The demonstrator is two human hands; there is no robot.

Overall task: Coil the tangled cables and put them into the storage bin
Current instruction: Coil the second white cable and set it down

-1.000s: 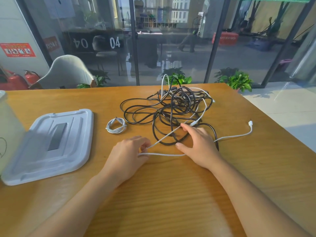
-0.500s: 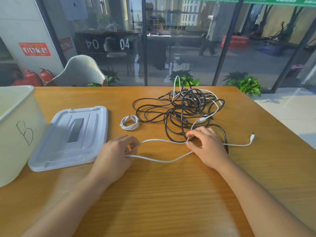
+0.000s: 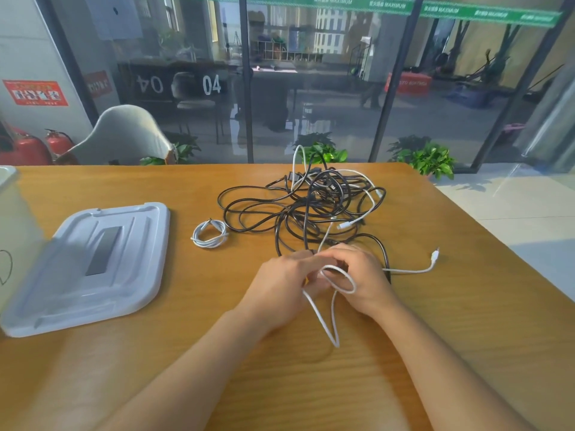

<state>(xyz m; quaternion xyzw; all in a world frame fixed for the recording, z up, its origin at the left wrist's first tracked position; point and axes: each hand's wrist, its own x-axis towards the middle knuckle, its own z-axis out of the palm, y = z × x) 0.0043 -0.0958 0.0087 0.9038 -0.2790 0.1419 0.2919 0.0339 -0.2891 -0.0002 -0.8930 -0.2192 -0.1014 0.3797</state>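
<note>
Storage bin (image 3: 12,219) seen only in part at the left edge of the frame, pale wall with a dark hand-drawn mark; inside not visible, contents impossible to tell. Grey lid (image 3: 90,265) lying flat on the wooden table (image 3: 466,321) just right of the bin, off the bin, nothing on top of it.

Left hand (image 3: 280,284) and right hand (image 3: 361,281) brought together at centre frame, fingers of both curled and pinching the same white cable (image 3: 334,309). Small loop of that cable standing up between the two hands, crossing over the right hand's fingers. Longer narrow loop hanging from the grip down toward the lower centre of the frame, its tip touching the table. Free end of the cable running out from behind the right hand to the right, ending in a plug (image 3: 435,255) lying on the table at centre right. Other part of the cable leading up from the grip into the pile.

Tangle of black cables (image 3: 298,209) with some white strands mixed in, heaped in the upper centre of the frame, just above the hands, one black strand curving past the right hand. Small coiled white cable (image 3: 209,234) lying alone on the table between the lid and the tangle, touching neither.
</note>
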